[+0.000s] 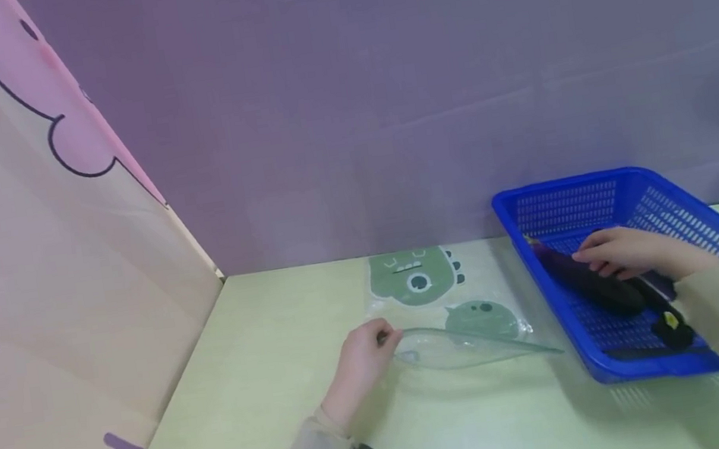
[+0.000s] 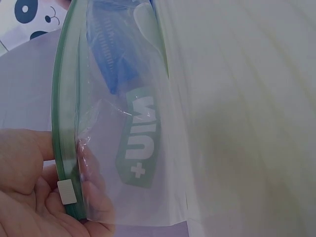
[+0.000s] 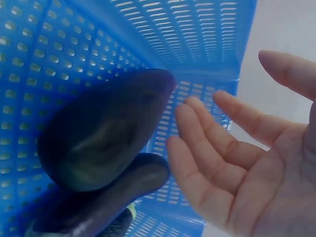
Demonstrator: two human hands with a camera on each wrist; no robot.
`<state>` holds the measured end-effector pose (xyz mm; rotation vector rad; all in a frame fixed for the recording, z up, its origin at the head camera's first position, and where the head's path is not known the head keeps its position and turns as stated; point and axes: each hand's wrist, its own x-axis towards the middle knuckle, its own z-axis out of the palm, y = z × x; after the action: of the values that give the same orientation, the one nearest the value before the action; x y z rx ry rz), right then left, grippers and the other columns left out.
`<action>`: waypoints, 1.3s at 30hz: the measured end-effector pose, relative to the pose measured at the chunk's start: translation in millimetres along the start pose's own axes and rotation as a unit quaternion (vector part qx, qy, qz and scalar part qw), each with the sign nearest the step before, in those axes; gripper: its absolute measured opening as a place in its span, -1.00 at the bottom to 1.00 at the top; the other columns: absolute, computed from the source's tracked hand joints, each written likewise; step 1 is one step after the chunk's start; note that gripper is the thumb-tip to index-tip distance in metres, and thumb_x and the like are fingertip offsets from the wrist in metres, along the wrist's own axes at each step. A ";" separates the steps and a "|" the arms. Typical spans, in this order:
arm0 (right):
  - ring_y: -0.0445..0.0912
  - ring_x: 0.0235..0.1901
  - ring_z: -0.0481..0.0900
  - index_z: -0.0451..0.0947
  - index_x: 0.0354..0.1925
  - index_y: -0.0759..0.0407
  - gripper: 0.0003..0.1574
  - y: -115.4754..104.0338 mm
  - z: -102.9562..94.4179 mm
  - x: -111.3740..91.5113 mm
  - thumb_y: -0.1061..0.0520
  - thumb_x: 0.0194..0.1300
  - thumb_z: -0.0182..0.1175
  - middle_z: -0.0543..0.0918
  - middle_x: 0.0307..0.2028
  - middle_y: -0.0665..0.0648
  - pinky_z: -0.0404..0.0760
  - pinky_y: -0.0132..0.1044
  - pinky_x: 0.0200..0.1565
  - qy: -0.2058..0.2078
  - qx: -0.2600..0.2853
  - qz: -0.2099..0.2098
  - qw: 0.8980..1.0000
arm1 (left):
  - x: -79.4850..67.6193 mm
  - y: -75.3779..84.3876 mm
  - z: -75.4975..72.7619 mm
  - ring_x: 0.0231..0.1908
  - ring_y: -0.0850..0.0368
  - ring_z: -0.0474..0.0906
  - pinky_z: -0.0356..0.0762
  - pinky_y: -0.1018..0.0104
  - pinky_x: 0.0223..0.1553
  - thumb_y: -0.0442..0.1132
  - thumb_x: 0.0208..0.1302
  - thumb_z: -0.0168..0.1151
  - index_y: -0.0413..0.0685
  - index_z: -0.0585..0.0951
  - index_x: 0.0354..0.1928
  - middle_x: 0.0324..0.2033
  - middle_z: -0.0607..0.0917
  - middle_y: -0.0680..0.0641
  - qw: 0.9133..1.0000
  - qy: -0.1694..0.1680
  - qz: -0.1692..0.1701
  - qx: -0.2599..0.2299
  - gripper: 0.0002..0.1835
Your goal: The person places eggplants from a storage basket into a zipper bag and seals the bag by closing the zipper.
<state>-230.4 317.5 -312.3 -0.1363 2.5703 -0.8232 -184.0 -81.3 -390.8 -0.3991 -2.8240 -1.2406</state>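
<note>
My left hand (image 1: 360, 362) pinches the green-edged mouth of a clear zip bag (image 1: 481, 351) near one corner. Close by those fingers, the left wrist view shows a pale slider (image 2: 67, 191) on the zip strip and green lettering on the film. Green cartoon prints (image 1: 414, 282) show on clear film towards the back of the table. Over the blue basket (image 1: 556, 323) is my right hand (image 1: 636, 252), fingers spread a little and holding nothing. A large dark eggplant (image 3: 108, 131) lies just beside its fingertips, apart from them in the right wrist view.
Below the large eggplant in the basket lies a slimmer dark vegetable (image 3: 136, 185). A black item with a yellow mark (image 1: 672, 328) sits near the basket's front. A purple cloth wall (image 1: 385, 113) closes off the back, and a printed panel (image 1: 66, 296) stands at left.
</note>
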 end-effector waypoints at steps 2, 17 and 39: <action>0.31 -0.02 0.53 0.16 0.17 0.63 -0.27 2.9 1.6 2.9 -0.05 0.46 -0.10 0.50 -0.04 0.54 0.60 0.03 -0.10 0.008 0.002 -0.008 1.000 | -0.2 0.2 0.6 -0.57 0.25 0.35 0.39 0.46 -0.53 -0.23 0.30 0.16 -0.13 0.57 -0.39 -0.57 0.54 0.04 1.000 0.001 0.001 0.001 -0.86; 0.43 -0.03 0.46 0.26 0.14 0.58 -0.27 21.0 8.6 18.7 -0.04 0.34 0.08 0.39 0.06 0.65 0.53 0.14 -0.08 0.096 -0.064 -0.049 0.992 | -0.6 0.2 1.1 -0.58 0.26 0.33 0.38 0.45 -0.54 -0.22 0.30 0.16 -0.12 0.57 -0.42 -0.59 0.52 0.05 1.000 0.007 0.004 -0.001 -0.84; 0.50 0.06 0.36 0.05 0.23 0.66 0.05 25.1 14.8 29.7 -0.04 0.13 0.29 0.35 0.07 0.69 0.41 0.27 0.04 0.040 -0.101 -0.033 0.993 | -0.9 -0.4 -2.0 -0.57 0.25 0.34 0.38 0.45 -0.54 -0.23 0.30 0.16 -0.12 0.56 -0.42 -0.59 0.52 0.05 1.000 0.003 0.001 0.001 -0.84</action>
<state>-249.8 323.6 -348.6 -0.2552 2.7353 -0.5998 -183.5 -83.1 -389.9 -0.3970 -2.8199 -1.2363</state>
